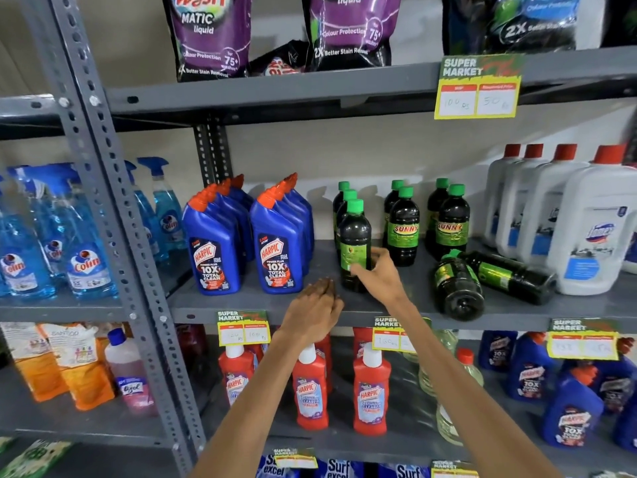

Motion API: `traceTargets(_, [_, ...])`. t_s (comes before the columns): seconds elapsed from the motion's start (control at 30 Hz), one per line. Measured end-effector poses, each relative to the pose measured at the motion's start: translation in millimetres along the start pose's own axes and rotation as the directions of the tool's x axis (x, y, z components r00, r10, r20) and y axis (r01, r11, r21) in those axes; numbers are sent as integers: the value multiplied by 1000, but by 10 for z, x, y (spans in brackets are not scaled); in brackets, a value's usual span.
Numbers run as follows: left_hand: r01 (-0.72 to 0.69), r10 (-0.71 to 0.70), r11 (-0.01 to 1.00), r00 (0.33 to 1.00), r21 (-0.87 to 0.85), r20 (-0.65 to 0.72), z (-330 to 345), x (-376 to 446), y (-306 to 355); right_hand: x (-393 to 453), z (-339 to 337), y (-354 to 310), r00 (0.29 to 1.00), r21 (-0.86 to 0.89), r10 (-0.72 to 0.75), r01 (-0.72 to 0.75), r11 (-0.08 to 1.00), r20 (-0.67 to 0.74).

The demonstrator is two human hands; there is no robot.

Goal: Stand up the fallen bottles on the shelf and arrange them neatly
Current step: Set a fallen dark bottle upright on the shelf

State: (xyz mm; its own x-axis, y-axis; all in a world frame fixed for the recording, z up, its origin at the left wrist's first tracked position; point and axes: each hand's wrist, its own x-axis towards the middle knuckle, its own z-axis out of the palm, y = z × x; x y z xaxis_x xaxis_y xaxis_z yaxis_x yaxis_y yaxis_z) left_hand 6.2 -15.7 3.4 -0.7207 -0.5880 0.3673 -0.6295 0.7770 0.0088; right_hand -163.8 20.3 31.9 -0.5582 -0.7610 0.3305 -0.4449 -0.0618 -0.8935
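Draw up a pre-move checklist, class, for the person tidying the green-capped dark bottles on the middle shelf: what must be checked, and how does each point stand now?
1. Front upright bottle stands straight: ok.
2. Right hand is on that bottle: ok, though grip firmness cannot tell.
3. Left hand is free: ok.
4. Two fallen bottles are stood up: not ok.
5. Shelf has room in front: ok.
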Motion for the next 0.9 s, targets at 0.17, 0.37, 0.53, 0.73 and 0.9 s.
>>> traceTargets(0.17, [30, -30, 999, 1000, -30, 8, -18, 19, 14, -47, 98, -81, 995, -125, -43, 31, 992, -94])
traceTargets(0.37, [23, -23, 1000, 1000, -13, 11, -11, 18, 11, -10, 20, 10, 999, 27, 43, -42, 999, -23])
traceTargets(0.53, [30, -29, 999, 999, -19, 21, 7, 25, -4, -62, 124, -55, 999, -105, -13, 9, 994, -43])
traceTargets(0.73, [30, -30, 999, 1000, -19, 4, 19, 22, -7, -69, 68, -55, 999, 7, 4, -4, 1000, -49])
traceTargets(0.9, [34, -34, 999, 999, -4, 6, 33, 28, -8, -101, 104, -67, 999, -64, -32, 31, 997, -22])
